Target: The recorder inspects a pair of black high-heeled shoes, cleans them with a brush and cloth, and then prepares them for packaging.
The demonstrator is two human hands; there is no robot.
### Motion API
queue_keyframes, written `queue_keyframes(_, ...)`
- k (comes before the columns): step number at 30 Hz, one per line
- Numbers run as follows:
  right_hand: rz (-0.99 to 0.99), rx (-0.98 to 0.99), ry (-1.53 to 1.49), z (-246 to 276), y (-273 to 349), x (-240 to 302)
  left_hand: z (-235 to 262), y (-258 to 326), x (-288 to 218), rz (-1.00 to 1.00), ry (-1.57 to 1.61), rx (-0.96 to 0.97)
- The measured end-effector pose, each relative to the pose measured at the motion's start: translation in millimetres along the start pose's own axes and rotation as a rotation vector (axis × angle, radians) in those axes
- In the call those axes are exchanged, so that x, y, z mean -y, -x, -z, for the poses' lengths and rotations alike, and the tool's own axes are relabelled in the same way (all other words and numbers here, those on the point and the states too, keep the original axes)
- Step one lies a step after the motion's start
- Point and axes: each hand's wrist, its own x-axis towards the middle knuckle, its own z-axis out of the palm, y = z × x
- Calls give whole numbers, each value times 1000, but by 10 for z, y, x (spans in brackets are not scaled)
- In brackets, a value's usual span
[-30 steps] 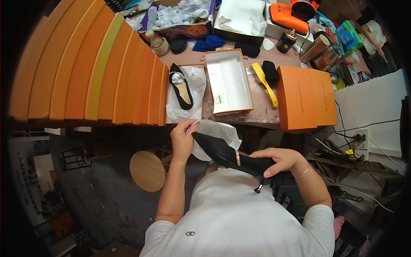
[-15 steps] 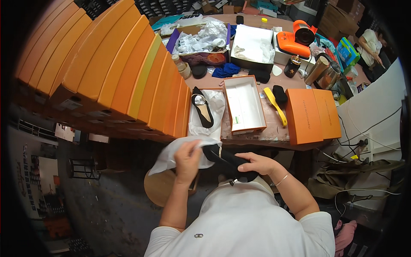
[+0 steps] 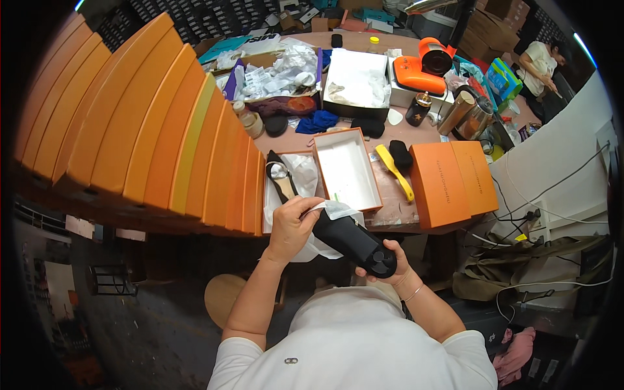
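Note:
My right hand [image 3: 398, 263] grips a black shoe [image 3: 351, 242] by its heel end, in front of the table edge. The sole faces up, and the toe points up and left. My left hand [image 3: 290, 229] is closed in a pinch on thin white tissue paper [image 3: 337, 209], which lies over the toe and hangs below the shoe. Just beyond my left hand, the other black pointed shoe [image 3: 273, 170], with white stuffing inside, rests on tissue in an orange shoebox [image 3: 267, 224]. A second orange box part with a white inside [image 3: 348, 170] stands open beside it.
Tall stacked orange boxes [image 3: 149, 130] line the left side. To the right lie a yellow-handled brush [image 3: 395, 172] and closed orange boxes [image 3: 442, 185]. Farther back are a paper-filled purple box [image 3: 273, 71], an orange device [image 3: 419, 73] and a dark bottle [image 3: 418, 109]. A round stool [image 3: 224, 299] stands below.
The shoe has turned from lying nearly sideways to showing its sole. My left hand has moved right, drawing the tissue over the toe. The view has shifted slightly.

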Motion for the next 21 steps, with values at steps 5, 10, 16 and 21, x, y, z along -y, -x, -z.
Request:
queue_keyframes(5, -1, 106, -27, 93, -89, 547, -305, -523, -123, -45, -13, 55)
queue_keyframes(10, -38, 153, 67, 112, -134, 1262, -686, -975, -332, -137, -33, 78)
queue_keyframes(16, -25, 103, 74, 135, -161, 1833, -1032, -1323, -409, -82, -25, 124)
queue_keyframes(21, 58, -13, 341, -8, -203, 2014, -1143, -1426, -341, -203, -57, 182)
